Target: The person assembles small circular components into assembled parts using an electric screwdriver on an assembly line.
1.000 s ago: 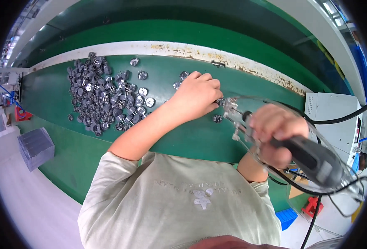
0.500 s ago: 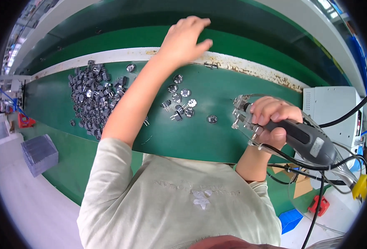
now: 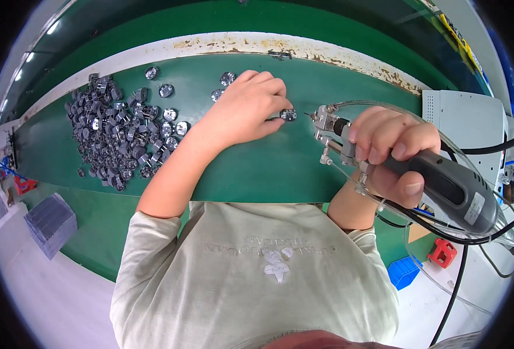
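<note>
My left hand is over the green worktop, its thumb and a finger closed at the edge of a small round dark component with shiny metal spots. Just right of that component is the thin tip of a grey handheld power screwdriver, which has a metal nozzle and clear tubing. My right hand is wrapped around its body, holding it nearly level. Past my left knuckles lie loose round components; the hand may hide others. A large heap of similar black components covers the worktop's left side.
A white rail with chipped paint bounds the worktop's far side. At the right stands a light grey box-shaped unit with black cables. On the floor are a blue bin, a red crate and a grey stack.
My left hand has come back from above the far rail to the worktop and closed on a round component. The screwdriver's tip is now near that component. The whole view has shifted somewhat.
</note>
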